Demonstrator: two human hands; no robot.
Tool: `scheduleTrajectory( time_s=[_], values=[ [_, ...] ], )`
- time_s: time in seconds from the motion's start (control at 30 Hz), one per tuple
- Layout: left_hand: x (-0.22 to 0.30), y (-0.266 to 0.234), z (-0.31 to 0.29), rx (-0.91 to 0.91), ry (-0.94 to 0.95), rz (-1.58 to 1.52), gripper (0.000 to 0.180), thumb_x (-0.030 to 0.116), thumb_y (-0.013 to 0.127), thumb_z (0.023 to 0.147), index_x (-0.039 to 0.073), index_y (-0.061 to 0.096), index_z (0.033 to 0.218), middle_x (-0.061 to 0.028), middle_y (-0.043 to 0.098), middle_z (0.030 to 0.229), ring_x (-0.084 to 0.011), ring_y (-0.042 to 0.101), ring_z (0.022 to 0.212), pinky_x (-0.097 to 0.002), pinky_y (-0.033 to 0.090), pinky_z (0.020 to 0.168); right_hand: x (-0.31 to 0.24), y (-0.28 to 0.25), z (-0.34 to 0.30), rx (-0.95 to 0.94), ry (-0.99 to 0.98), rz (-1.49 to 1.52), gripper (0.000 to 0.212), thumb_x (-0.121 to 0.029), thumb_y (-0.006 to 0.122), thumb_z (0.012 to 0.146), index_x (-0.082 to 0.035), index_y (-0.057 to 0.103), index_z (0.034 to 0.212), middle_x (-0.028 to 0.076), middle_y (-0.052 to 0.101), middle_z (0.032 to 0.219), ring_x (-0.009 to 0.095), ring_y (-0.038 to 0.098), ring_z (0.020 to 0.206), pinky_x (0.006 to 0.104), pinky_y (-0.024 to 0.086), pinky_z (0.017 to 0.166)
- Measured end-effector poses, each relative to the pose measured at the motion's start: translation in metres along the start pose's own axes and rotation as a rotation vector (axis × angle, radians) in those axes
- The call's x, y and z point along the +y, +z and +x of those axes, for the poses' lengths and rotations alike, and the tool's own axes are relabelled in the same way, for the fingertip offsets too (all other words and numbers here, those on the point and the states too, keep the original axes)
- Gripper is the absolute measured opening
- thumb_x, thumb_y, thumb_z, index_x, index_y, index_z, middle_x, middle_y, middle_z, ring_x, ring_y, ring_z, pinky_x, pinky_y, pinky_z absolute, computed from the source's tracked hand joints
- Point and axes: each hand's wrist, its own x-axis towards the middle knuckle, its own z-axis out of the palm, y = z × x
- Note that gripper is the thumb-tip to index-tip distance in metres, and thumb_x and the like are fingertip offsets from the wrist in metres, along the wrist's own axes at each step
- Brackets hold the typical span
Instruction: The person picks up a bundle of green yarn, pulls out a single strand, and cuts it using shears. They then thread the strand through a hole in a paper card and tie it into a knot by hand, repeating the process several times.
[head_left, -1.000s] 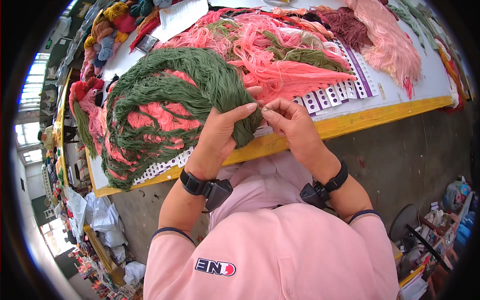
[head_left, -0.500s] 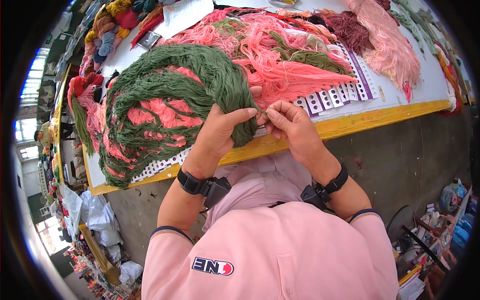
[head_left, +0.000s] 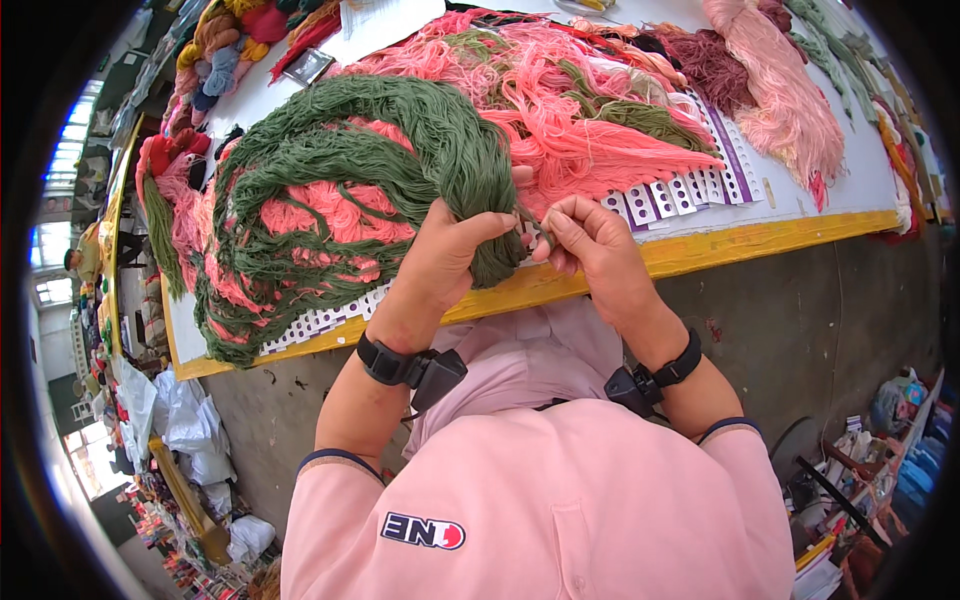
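Observation:
A large, loosely looped skein of dark green yarn (head_left: 430,115) lies over coral-pink yarn (head_left: 330,222) along the near left part of the table. My left hand (head_left: 440,255) is closed round the skein's right end, thumb on top, where it hangs at the table edge. Close to its right, my right hand (head_left: 597,240) pinches with thumb and forefinger. A thin green strand seems to run between the two hands; what exactly sits in the right fingertips is partly hidden by them.
White cards with punched holes (head_left: 680,192) lie under the yarn by the yellow table edge (head_left: 740,243). Pale pink yarn (head_left: 785,95) and maroon yarn (head_left: 708,65) rest at the far right. Colourful yarn bundles (head_left: 222,70) stand far left. White plastic bags (head_left: 190,415) are on the floor.
My right hand has shifted slightly right and away from my left hand, widening the gap. My left hand keeps its hold on the green skein.

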Motion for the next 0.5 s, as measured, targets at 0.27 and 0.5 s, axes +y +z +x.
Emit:
scheduleTrajectory(
  time_s=[0.27, 0.5],
  values=[
    [-0.0053, 0.003, -0.0012, 0.03, 0.034, 0.055, 0.046, -0.004, 0.06, 0.083, -0.005, 0.053, 0.128, -0.0064, 0.062, 0.09, -0.0141, 0.063, 0.079, -0.0275, 0.053, 0.071, -0.0018, 0.0015, -0.0011, -0.04, -0.023, -0.072, 0.012, -0.015, 0.055, 0.098, -0.005, 0.06, 0.097, 0.002, 0.067, 0.078, 0.005, 0.056, 0.066, 0.0184, 0.042, 0.06],
    [-0.005, -0.0032, -0.0028, -0.003, 0.027, 0.043, 0.044, -0.006, 0.058, 0.082, -0.003, 0.055, 0.126, -0.0055, 0.062, 0.091, -0.0136, 0.063, 0.08, -0.0279, 0.053, 0.071, -0.0014, 0.0036, -0.0024, -0.053, -0.037, -0.058, 0.012, -0.018, 0.055, 0.099, -0.008, 0.06, 0.096, 0.001, 0.068, 0.08, 0.004, 0.055, 0.064, 0.0182, 0.039, 0.059]
  ],
)
